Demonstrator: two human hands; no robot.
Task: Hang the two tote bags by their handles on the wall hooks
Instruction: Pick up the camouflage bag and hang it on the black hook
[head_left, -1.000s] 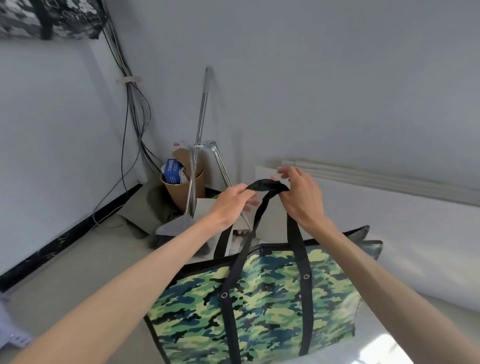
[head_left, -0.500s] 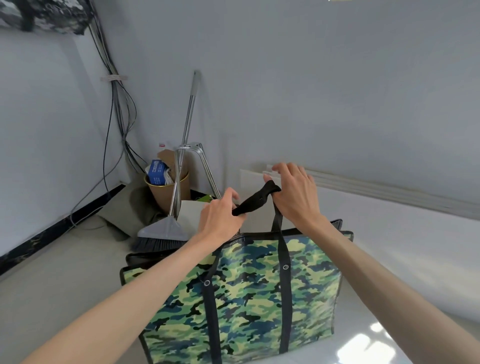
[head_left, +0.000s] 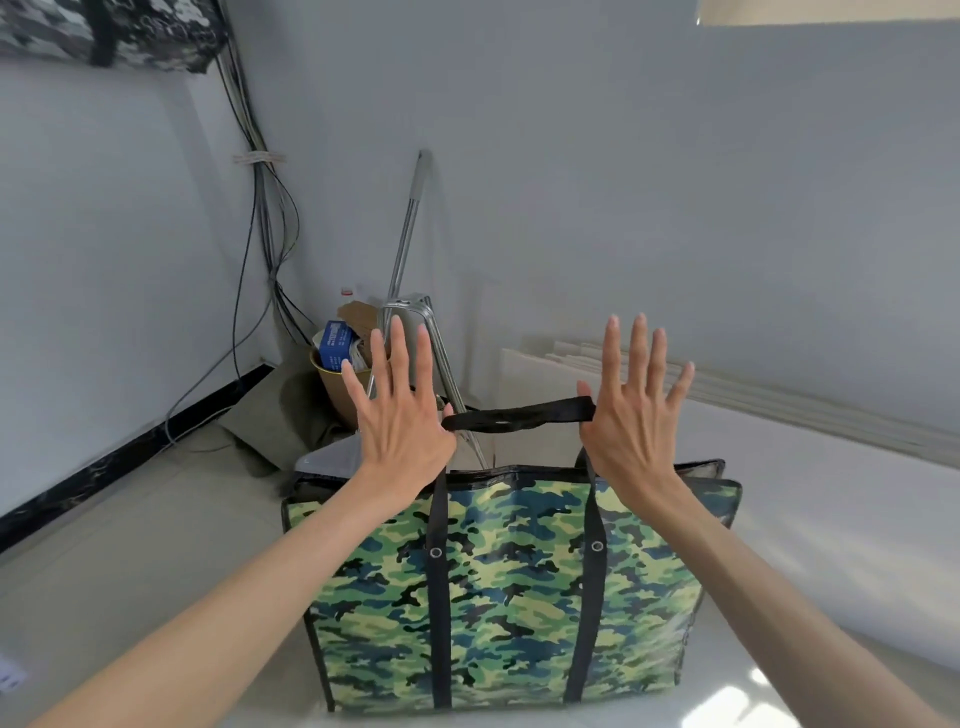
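Note:
A green camouflage tote bag (head_left: 509, 587) with black straps hangs in front of me, low in the head view. Its black handle (head_left: 519, 418) is stretched flat between my two hands. My left hand (head_left: 397, 415) has its fingers spread wide, and the strap's left end sits in the crook of its thumb. My right hand (head_left: 631, 410) is spread the same way, with the strap's right end over its thumb. A second tote bag (head_left: 104, 31), grey camouflage, hangs high on the left wall, cut off by the frame's top edge. No hook is visible.
A bundle of cables (head_left: 260, 234) runs down the room's corner. A broom handle (head_left: 408, 234) and a brown bin (head_left: 337, 395) holding a blue box stand in that corner on a grey-green cloth (head_left: 275, 415). White boards (head_left: 753, 410) lean against the right wall.
Both hands went from pinching the bunched handle to spread fingers. They moved apart, pulling the strap out flat between the thumbs, and the bag now faces me squarely.

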